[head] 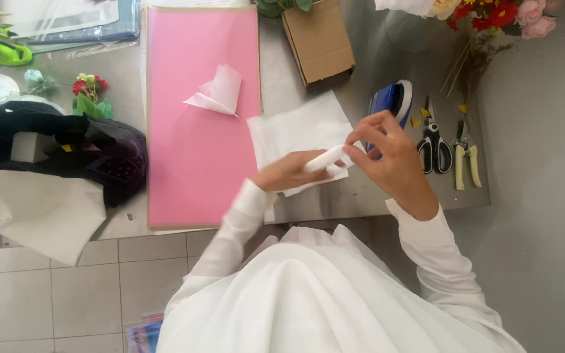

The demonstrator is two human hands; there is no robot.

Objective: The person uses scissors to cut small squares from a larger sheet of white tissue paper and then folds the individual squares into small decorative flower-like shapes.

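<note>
Your steel table (374, 196) fills the upper frame, its near edge running just under your wrists and its right edge dropping off past 3 o'clock beyond the tools. The big pink sheet (197, 150) lies lengthwise at 10 o'clock, overhanging the near edge, with a folded white paper piece (217, 93) on it. The cardboard box (318, 40) sits at 12 o'clock. Bare steel stays open between the box and your hands.

Now the white tissue sheets (299, 131): they lie flat, dead centre, one corner pointing to 12 o'clock. Off their near edge you hold a rolled white strip (325, 159), soft and matte, its long axis running from 8 o'clock up to 2 o'clock.

Your left hand (289, 173) is curled around the strip's lower end, fingers closed on it. Your right hand (393, 160) pinches the upper end, thumb and forefinger together.

At 3 o'clock lie black-handled scissors (434, 147) and cream-handled shears (465, 157), blades pointing to 12.
</note>
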